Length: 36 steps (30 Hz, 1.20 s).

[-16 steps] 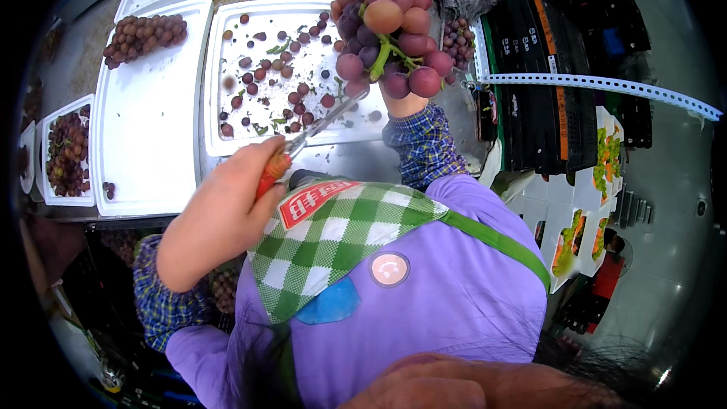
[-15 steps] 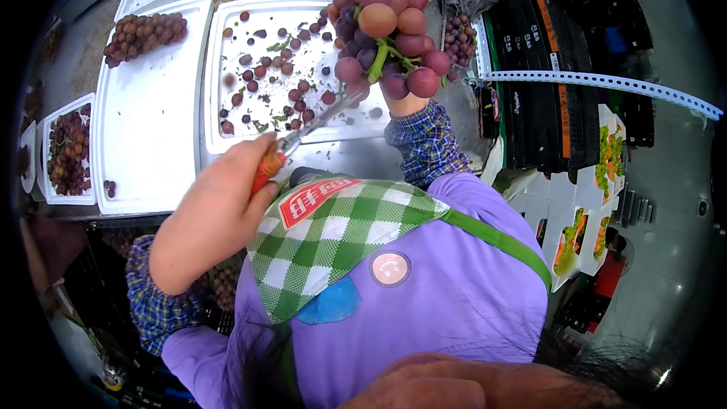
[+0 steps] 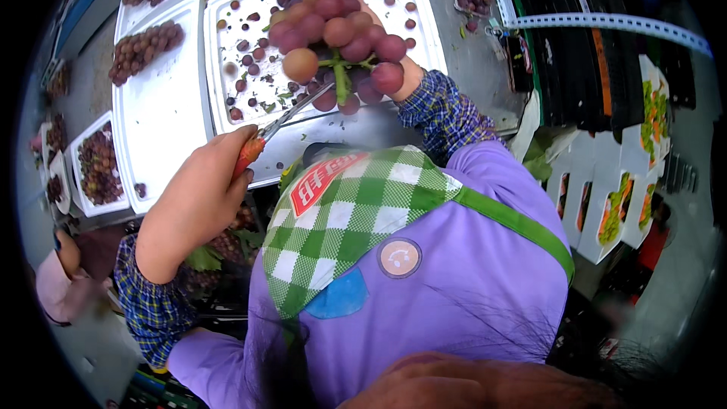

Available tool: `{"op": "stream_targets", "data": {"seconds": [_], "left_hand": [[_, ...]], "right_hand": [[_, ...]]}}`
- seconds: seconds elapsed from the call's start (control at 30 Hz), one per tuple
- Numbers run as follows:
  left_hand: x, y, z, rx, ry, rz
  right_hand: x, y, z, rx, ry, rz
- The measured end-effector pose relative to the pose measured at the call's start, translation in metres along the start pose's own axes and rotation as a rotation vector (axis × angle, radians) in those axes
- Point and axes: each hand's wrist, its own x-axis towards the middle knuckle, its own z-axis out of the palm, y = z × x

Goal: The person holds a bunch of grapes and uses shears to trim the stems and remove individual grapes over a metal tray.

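Note:
My left hand [image 3: 201, 189] is closed around the orange-red handle of a pair of snips [image 3: 291, 113]. The slim metal blades reach up and right, their tips beside the green stem [image 3: 341, 85] of a large bunch of reddish-purple grapes [image 3: 326, 19]. Behind and under that bunch is my right hand [image 3: 410, 79], supporting it above a white foam tray [image 3: 214, 79]. Most of the right fingers are hidden by the grapes. Loose grapes [image 3: 254, 70] and bits of green stem lie scattered in the tray.
Left of it stands another white tray [image 3: 163, 132] with a grape bunch [image 3: 144, 51]. A smaller tray of grapes [image 3: 98, 167] sits far left, near another person's hand [image 3: 68, 252]. Stacked black crates [image 3: 564, 45] and a perforated white strip [image 3: 621, 24] are at right.
The bunch in my right hand has moved left over the tray. The snips' tips now lie closer to its stem. The whole view has shifted slightly, and another person's hand has appeared at far left.

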Motion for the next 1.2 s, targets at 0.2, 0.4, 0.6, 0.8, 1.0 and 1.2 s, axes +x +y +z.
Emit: {"op": "stream_targets", "data": {"seconds": [0.2,0.4,0.6,0.8,1.0,1.2], "left_hand": [[0.008,-0.003,0.006,0.029,-0.018,0.013],[0.014,0.004,0.004,-0.148,-0.173,-0.085],[0.02,0.002,0.004,-0.341,-0.286,-0.127],[0.025,0.006,0.005,-0.261,-0.28,-0.099],[0.025,0.005,0.01,-0.1,-0.202,-0.04],[0.026,-0.004,0.018,-0.357,-0.269,-0.078]], "right_hand": [[-0.011,0.002,-0.008,0.121,0.027,0.04],[-0.029,-0.001,-0.017,0.198,0.034,0.067],[-0.036,-0.003,-0.015,0.254,0.036,0.09],[-0.051,-0.004,-0.021,0.302,0.093,0.116],[-0.063,-0.008,-0.022,0.333,0.133,0.11],[-0.064,-0.009,-0.022,0.358,0.145,0.099]]}}
